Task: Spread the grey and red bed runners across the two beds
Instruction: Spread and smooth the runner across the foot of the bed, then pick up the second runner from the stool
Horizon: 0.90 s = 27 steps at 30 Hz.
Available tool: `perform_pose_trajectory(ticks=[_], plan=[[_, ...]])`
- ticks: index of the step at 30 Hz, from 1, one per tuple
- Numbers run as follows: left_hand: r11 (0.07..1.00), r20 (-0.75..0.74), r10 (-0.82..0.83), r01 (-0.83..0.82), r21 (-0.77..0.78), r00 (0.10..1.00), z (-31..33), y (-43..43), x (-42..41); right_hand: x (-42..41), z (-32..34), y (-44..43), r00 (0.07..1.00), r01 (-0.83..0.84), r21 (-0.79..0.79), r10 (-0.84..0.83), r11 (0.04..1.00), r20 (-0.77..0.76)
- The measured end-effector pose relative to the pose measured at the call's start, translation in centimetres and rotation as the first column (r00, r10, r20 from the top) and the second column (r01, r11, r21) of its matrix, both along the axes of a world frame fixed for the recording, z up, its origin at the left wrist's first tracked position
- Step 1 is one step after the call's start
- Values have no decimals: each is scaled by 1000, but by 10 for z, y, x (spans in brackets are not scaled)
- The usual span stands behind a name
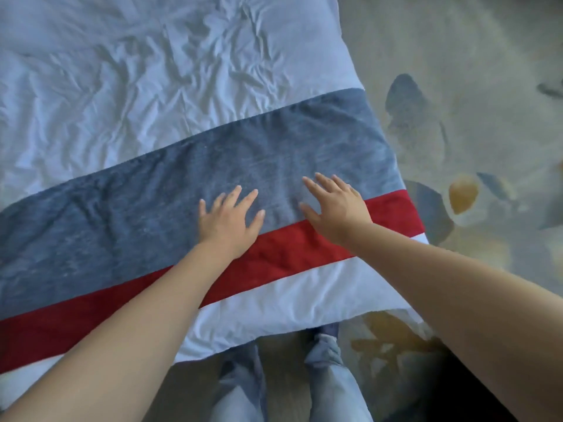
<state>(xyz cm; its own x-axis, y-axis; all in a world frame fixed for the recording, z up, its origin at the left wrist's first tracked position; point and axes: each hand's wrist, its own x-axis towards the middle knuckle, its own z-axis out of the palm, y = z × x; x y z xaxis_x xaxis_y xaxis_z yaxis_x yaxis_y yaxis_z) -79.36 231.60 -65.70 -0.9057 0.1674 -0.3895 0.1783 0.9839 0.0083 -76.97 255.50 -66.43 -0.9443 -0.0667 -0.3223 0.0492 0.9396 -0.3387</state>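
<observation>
Nearest the camera, the person's legs in light blue jeans (330,379) stand at the foot of the bed. Both bare forearms reach forward over the bedding.

A strip of white duvet (304,296) lies along the near edge of the bed. Just beyond it, the grey and red bed runner (137,208) lies flat across the bed, slanting upward to the right in the head view. Its narrow red band (283,245) runs along the near side, with the wider grey section behind it. The runner's right end reaches the bed's right edge. Its left end runs out of view.

The left hand (230,219) rests palm down on the grey section, fingers straight and spread, with its wrist over the red band. The right hand (336,207) lies just beside it to the right, also palm down with fingers spread on the grey fabric, its heel at the seam with the red band. Neither hand pinches or grips the cloth. The two hands are apart, not touching.

Beyond the runner, the white duvet is heavily creased up to the top of the picture.

To the right of the bed, a patterned carpet (463,95) with dark blue and yellow shapes covers the floor.
</observation>
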Motion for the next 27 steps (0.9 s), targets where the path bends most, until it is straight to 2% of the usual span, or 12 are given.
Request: perform_pose_trajectory(ticks=[3,7,13,17,20,27], plan=[[999,-43,-42,43,16,998,75,27,-32,-24,77,28,999,19,11,-18,1000,-52],[983,-156,-48,74,167,987,179,59,-56,-45,190,66,992,108,8,-107,994,-73],[935,-261,-200,264,238,944,314,142,-70,-12,341,126,934,294,89,-266,952,-241],[822,-377,-368,487,294,850,388,217,-54,39,422,168,857,453,142,-386,880,-342],[735,-403,-489,614,287,774,433,274,-25,91,469,199,793,564,160,-478,810,-377],[509,-482,-679,828,235,554,493,400,85,227,527,271,636,757,176,-645,630,-423]])
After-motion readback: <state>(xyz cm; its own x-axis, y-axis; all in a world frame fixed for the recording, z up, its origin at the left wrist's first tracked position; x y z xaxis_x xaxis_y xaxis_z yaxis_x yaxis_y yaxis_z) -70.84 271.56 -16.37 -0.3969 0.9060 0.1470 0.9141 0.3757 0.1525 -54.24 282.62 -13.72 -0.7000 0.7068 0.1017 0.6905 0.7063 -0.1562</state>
